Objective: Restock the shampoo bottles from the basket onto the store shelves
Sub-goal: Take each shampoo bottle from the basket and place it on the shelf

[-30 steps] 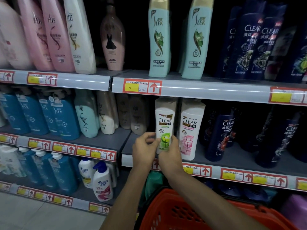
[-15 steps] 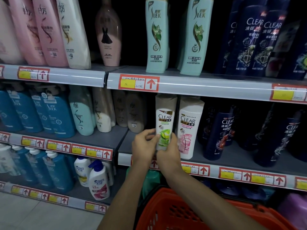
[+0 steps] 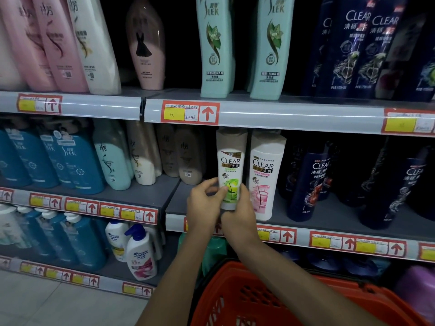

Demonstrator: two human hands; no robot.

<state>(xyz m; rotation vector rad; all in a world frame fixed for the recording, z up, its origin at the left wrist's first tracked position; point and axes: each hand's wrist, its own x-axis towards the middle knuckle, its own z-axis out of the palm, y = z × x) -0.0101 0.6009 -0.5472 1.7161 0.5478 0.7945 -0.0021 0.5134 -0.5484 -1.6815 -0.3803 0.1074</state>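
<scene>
the left grip [image 3: 204, 203] curled its fingers round the lower left side of the green-label clear bottle [image 3: 231, 165], and the right grip [image 3: 240, 212] clasped its base from the other side, likely to steady it upright, label outward, at the front of the middle shelf [image 3: 329, 215]; it stood just beside one pink-label clear bottle [image 3: 266, 175], making two white bottles there; one red basket [image 3: 270, 302] sat below, contents hidden

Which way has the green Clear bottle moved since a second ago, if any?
No. The green Clear bottle keeps its place left of the pink Clear bottle; left hand and right hand still grip its base.
</scene>
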